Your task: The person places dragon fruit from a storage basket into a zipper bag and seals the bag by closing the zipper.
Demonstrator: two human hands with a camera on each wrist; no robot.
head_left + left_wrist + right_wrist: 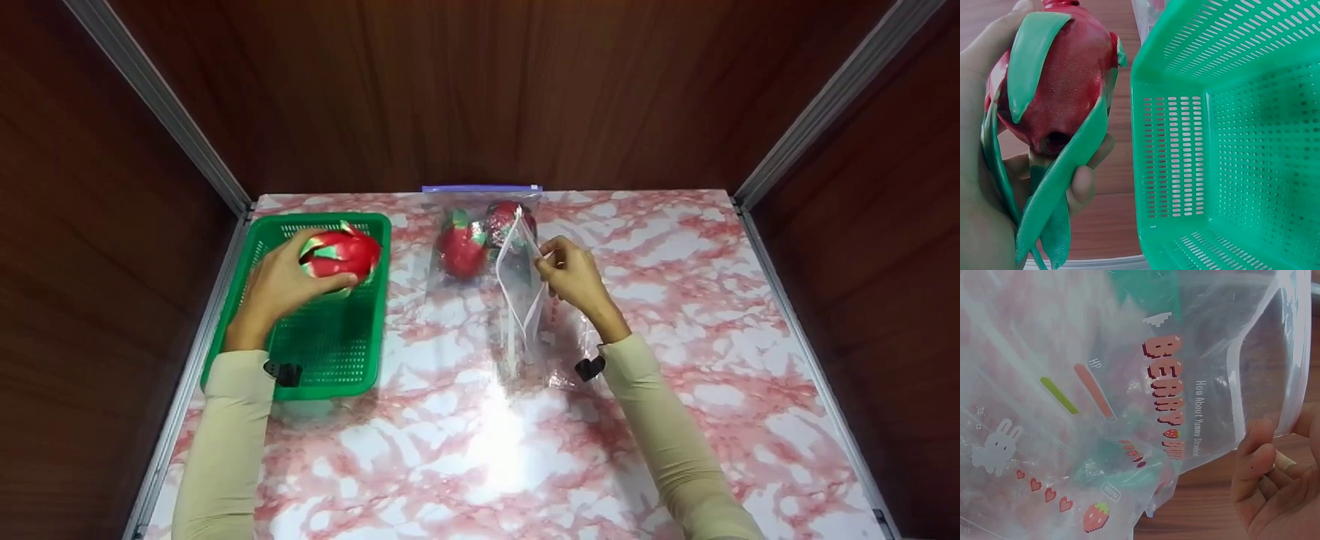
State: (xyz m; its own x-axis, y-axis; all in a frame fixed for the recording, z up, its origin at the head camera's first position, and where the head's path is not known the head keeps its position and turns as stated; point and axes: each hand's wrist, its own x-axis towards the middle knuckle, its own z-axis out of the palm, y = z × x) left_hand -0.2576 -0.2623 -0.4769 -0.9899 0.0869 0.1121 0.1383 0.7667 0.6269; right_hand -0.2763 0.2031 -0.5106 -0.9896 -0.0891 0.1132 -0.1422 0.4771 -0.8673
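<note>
My left hand [281, 283] grips a red dragon fruit [346, 253] with green leafy scales above the green basket [384, 300]. In the left wrist view the fingers curl round the dragon fruit [1072, 73], its long green scales hanging past the palm. My right hand [571, 279] pinches the edge of a clear zip bag [523, 300], whose mouth gapes toward the left. Printed on that bag [1162, 382], seen in the right wrist view, are pink lettering, hearts, a rabbit and a strawberry.
Behind the held bag lies a second clear bag with a purple zip strip [480, 189], containing a red dragon fruit [461, 251] and another dark red fruit [504, 217]. Dark wooden panels [480, 97] enclose the marbled pink and white table [450, 450] at the back and sides.
</note>
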